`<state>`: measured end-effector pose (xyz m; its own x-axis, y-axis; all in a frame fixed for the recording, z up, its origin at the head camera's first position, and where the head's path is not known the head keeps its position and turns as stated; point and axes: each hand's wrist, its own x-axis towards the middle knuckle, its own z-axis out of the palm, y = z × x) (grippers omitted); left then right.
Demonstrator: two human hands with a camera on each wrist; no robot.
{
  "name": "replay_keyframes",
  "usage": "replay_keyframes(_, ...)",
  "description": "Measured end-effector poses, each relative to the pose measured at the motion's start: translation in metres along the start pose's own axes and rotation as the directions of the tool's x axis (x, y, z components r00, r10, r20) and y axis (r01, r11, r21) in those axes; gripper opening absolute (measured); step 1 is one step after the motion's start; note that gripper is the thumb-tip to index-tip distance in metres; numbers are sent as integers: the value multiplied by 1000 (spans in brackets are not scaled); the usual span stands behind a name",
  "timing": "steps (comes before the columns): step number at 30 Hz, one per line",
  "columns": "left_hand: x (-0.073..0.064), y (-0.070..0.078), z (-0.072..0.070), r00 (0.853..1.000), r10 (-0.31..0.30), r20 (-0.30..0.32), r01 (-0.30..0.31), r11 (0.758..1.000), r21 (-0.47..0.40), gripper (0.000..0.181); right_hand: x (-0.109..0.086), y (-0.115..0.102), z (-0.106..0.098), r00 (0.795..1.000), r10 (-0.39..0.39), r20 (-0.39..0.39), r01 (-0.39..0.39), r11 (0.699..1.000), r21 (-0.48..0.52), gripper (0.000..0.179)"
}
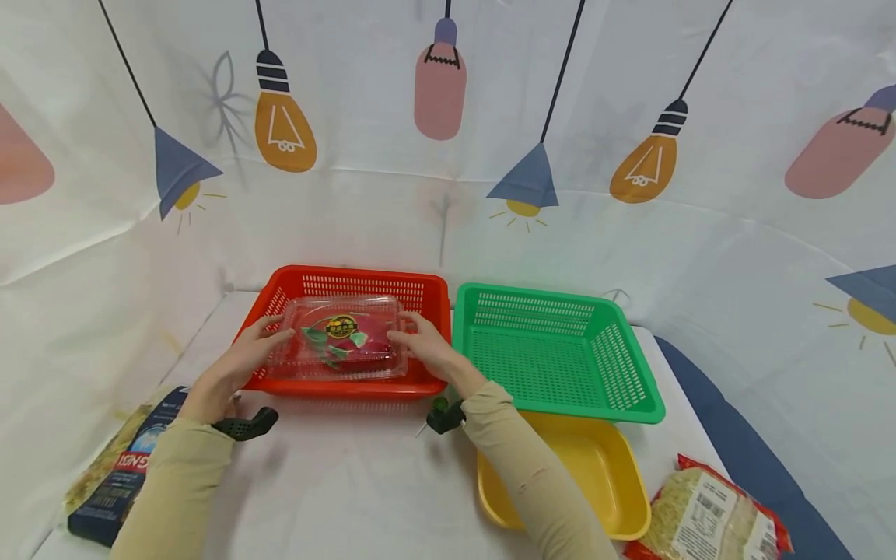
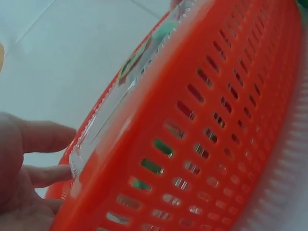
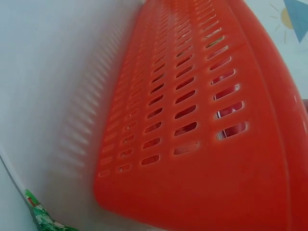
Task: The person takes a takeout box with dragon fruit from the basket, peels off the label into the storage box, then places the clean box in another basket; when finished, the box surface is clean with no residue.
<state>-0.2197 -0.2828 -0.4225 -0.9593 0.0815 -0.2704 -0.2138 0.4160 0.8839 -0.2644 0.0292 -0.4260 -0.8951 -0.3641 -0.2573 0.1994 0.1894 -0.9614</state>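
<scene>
A clear plastic clamshell box (image 1: 343,354) with red and green contents and a round black-and-yellow label sits inside the red basket (image 1: 343,387), near its rim. My left hand (image 1: 241,359) holds the box's left end; in the left wrist view that hand (image 2: 24,168) has its thumb and fingers at the clear edge. At the opposite end, my right hand (image 1: 434,348) grips the box's right side, thumb over the top. The right wrist view shows mostly the slotted basket wall (image 3: 192,159), which hides that hand's fingers.
Right of the red basket stands a green basket (image 1: 532,377), with a yellow tub (image 1: 595,467) in front, partly behind my right sleeve. A dark blue pasta bag (image 1: 115,490) lies at left. A red-edged bag (image 1: 707,513) of pale strands lies at right. White patterned cloth surrounds the table.
</scene>
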Motion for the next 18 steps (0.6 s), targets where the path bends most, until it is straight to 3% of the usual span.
replay_keyframes(7,1,6,0,999,3,-38,-6,996,-88,68,2,-5,-3,1000,20,-16,-19,998,52,55)
replay_keyframes(18,-6,30,1,994,6,-105,-13,998,-68,70,-9,-34,-4,996,49,-69,-45,997,56,54)
